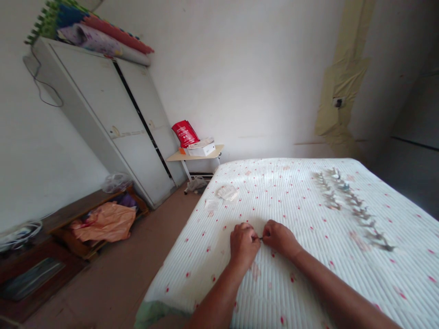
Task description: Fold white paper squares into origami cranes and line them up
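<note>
Low over the white, red-dotted bedspread (247, 196), my two hands are close together with a narrow gap between them. My left hand (244, 242) pinches one end of a small thin dark piece (261, 238). The other end of that piece is between the fingertips of my right hand (278, 236). Most of the piece is hidden by the fingers. To the right on the bed lie rows of several small grey-brown objects (361, 210), too blurred to make out. Beyond my left hand are a clear plastic packet (227, 192) and a small paper slip (211, 205).
A small table (175, 156) behind the bed holds a red bag (185, 133) and a white box (202, 148). On the left stand a tall grey cabinet (103, 105) topped with rolled mats (99, 40) and a low wooden shelf with an orange plastic bag (104, 222).
</note>
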Demonstrator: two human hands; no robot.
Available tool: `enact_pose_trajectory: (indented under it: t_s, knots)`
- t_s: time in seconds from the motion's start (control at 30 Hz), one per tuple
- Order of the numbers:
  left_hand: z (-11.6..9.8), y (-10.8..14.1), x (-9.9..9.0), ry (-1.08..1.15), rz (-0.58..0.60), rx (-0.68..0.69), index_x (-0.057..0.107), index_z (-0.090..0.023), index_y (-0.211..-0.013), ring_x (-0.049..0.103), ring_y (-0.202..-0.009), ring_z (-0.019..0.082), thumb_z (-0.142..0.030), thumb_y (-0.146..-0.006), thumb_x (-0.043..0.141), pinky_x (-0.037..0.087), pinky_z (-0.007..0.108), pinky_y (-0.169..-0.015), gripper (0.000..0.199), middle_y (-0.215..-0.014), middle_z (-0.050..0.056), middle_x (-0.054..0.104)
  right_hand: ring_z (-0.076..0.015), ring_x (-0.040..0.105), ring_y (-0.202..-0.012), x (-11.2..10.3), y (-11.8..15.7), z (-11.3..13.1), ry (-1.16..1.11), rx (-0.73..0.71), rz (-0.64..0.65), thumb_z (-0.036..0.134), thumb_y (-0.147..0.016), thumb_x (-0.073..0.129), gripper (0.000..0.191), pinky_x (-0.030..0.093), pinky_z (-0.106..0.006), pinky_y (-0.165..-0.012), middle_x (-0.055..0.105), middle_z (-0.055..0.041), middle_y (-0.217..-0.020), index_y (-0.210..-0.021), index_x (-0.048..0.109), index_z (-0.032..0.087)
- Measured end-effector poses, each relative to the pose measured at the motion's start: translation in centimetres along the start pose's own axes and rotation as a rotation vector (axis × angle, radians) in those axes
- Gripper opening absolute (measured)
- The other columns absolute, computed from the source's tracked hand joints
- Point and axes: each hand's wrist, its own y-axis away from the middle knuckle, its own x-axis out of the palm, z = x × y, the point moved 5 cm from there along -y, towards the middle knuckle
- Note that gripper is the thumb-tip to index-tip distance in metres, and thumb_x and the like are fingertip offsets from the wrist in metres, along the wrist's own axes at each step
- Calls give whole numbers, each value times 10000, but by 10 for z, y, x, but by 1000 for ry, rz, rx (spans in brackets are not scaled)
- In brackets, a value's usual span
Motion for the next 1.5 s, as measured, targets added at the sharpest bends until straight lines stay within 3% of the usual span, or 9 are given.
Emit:
enact_pose_trajectory:
  t_s: [0.53, 0.7, 0.8, 1.03, 1.5]
  knots:
    - [3, -5, -1, 14, 12, -98, 613, -193, -609, 530, -797, 145, -91, -642, 583, 384, 262, -709, 111, -787, -7, 606, -106, 531, -635, 6, -6, -11, -64, -7, 2, 86, -641, 513, 113, 326, -193, -558, 599, -22, -711, -606, 595, 154]
    - [2, -5, -1, 21, 21, -105, 626, -198, -616, 531, -805, 148, -103, -630, 601, 386, 265, -715, 99, -801, -10, 613, -106, 521, -621, 7, -5, -11, -82, 8, -28, 167, -647, 574, 21, 317, -193, -530, 586, -17, -705, -630, 582, 157]
    - [1, -4, -1, 20, 32, -117, 631, -201, -620, 532, -816, 151, -114, -629, 608, 388, 268, -723, 91, -818, -9, 615, -101, 502, -601, 6, -2, -8, -54, 30, -45, 208, -653, 605, 63, 303, -194, -509, 576, -13, -698, -624, 575, 161]
    - [1, -5, -1, 15, 23, -111, 631, -207, -616, 535, -809, 147, -118, -633, 602, 391, 260, -714, 95, -804, -8, 611, -109, 512, -632, 6, -4, -6, -25, 64, -36, 113, -647, 560, 59, 304, -196, -522, 585, -28, -735, -630, 588, 162]
    - [10, -6, 5, 79, 55, -107, 647, -212, -616, 527, -835, 142, -75, -617, 553, 392, 249, -730, 166, -836, -14, 618, -111, 511, -625, 11, -10, -14, -45, 47, -8, 116, -609, 535, 78, 315, -198, -539, 592, -30, -708, -606, 598, 162]
